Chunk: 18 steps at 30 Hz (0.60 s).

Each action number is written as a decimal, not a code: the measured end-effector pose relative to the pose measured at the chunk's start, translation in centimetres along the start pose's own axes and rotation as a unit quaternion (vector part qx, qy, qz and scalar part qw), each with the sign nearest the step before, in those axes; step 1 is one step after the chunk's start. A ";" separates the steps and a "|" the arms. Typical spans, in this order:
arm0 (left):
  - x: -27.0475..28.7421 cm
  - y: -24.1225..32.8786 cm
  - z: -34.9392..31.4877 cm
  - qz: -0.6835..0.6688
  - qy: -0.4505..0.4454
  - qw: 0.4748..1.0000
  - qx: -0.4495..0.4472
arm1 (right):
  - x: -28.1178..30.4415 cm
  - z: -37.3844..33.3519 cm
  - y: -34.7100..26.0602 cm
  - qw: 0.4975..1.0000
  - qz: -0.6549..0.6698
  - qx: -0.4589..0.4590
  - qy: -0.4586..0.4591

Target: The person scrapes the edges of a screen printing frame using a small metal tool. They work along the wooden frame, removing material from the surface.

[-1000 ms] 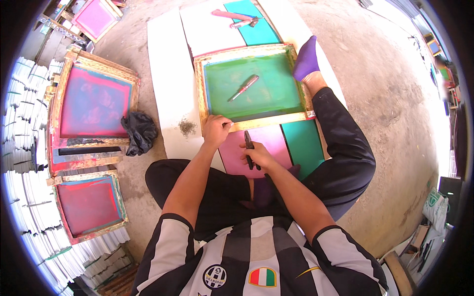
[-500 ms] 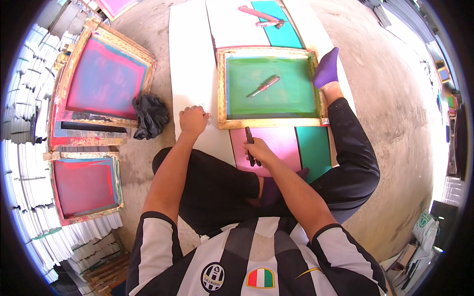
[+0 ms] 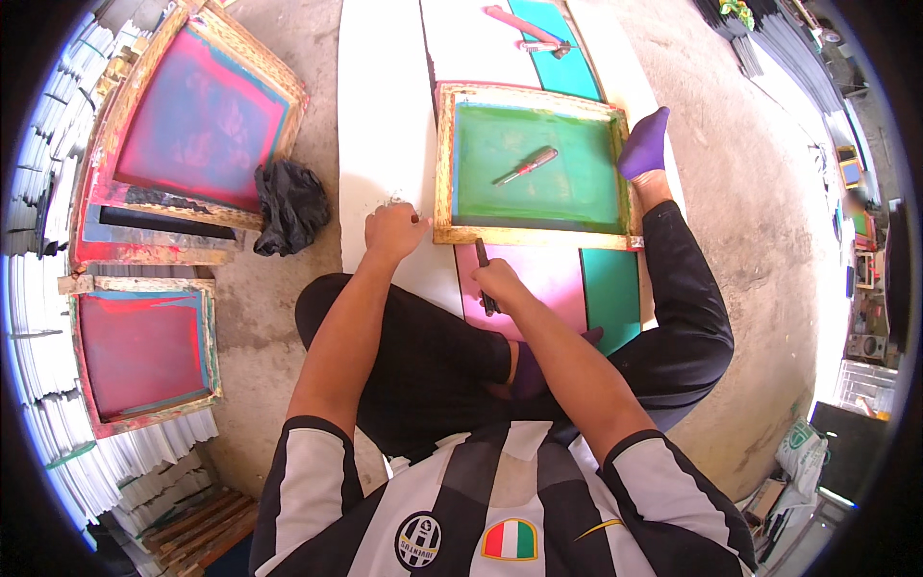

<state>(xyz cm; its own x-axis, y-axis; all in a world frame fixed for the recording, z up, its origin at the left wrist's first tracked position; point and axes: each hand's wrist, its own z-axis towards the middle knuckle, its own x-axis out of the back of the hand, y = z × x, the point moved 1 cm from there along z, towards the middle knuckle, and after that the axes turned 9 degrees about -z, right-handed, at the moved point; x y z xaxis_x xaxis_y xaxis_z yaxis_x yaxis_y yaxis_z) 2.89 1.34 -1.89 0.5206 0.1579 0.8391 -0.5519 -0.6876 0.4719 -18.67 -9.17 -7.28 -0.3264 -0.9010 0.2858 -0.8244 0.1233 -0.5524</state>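
Observation:
My right hand (image 3: 496,279) is wrapped round a pair of black pliers (image 3: 483,254), upright just below the near edge of a wooden-framed screen (image 3: 444,163) with green mesh. On the mesh lies a screwdriver (image 3: 531,163) with a clear, reddish handle. Left of the frame, my left hand (image 3: 392,231) is closed low over the white board (image 3: 375,125); whatever its fingers hold is hidden. Small bits (image 3: 394,202) lie just beyond it. My foot in a purple sock (image 3: 644,144) rests against the frame's right side.
Beyond the frame lie a red-handled hammer (image 3: 519,23) and another screwdriver (image 3: 540,46). A crumpled black plastic bag (image 3: 288,207) sits at left, beside a large pink-and-blue screen (image 3: 197,115) and a smaller red one (image 3: 144,356). White stacks (image 3: 38,308) line the left.
The view has shifted slightly. My left hand has moved a little to the right, nearer the frame, and stays closed. My right hand keeps the pliers in almost the same place, turned slightly.

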 end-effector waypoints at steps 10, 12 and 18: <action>-0.7 1.3 -0.2 0.005 -0.055 0.998 -0.029 | -0.5 -2.9 -3.0 0.996 -0.068 -0.029 0.058; -1.1 1.3 -0.2 0.002 -0.043 0.998 -0.043 | -0.5 -3.3 -3.2 0.995 -0.067 -0.036 0.071; -1.4 1.4 0.2 -0.016 -0.044 0.998 -0.041 | -0.5 -3.3 -3.2 0.997 -0.023 -0.039 0.062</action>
<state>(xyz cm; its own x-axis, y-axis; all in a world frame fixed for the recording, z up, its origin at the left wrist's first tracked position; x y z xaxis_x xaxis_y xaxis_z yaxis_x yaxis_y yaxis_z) 1.51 0.06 -2.42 0.5925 0.1141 0.7974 -0.5830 -0.6224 0.5222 -17.42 -7.74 -3.08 -0.3377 -0.8491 0.4061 -0.8714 0.1190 -0.4759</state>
